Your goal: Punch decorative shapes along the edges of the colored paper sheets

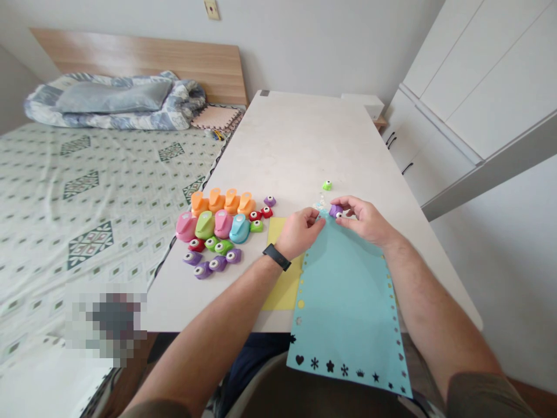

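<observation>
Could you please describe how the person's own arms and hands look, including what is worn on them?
The left hand and right hand are bare, without gloves. A dark, narrow wristband with a smooth, elongated face circles the left wrist. Dark olive-brown sleeves show at the bottom edge, leaving both forearms uncovered.

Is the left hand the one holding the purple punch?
No, the right hand holds the purple punch, while the left hand is at the far edge of the blue sheet.
</observation>
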`<state>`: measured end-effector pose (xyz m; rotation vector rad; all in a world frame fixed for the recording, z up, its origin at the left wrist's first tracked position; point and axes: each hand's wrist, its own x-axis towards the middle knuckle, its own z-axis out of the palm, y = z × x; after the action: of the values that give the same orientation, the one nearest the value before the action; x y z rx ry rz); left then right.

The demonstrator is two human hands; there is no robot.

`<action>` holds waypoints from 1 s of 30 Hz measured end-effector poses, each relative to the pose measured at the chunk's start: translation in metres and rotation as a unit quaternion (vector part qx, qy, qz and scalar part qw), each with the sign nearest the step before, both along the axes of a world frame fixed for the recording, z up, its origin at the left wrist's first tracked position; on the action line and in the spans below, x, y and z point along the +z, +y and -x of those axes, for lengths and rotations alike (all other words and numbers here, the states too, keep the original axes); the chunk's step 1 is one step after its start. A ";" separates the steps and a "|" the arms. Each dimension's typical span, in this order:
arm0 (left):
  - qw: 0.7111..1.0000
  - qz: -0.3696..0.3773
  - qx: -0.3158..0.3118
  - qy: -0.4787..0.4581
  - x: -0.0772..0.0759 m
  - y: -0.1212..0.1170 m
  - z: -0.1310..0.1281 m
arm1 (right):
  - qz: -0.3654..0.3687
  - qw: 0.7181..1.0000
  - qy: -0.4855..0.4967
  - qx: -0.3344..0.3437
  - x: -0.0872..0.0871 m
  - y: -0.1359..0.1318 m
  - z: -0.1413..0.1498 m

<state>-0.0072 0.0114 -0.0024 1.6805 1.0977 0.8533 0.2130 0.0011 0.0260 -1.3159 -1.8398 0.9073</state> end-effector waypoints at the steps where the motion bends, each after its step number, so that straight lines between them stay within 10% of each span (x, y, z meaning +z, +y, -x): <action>1: 1.000 0.000 0.003 0.000 0.000 0.000 0.000 | 0.002 1.000 0.002 0.001 0.000 0.000 0.000; 30: 1.000 -0.004 0.012 0.012 0.004 -0.001 0.000 | 0.019 0.999 0.044 0.015 -0.003 -0.001 0.006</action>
<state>-0.0069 0.0099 0.0020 1.6907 1.1348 0.8547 0.2071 0.0002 0.0225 -1.2545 -1.7858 1.0046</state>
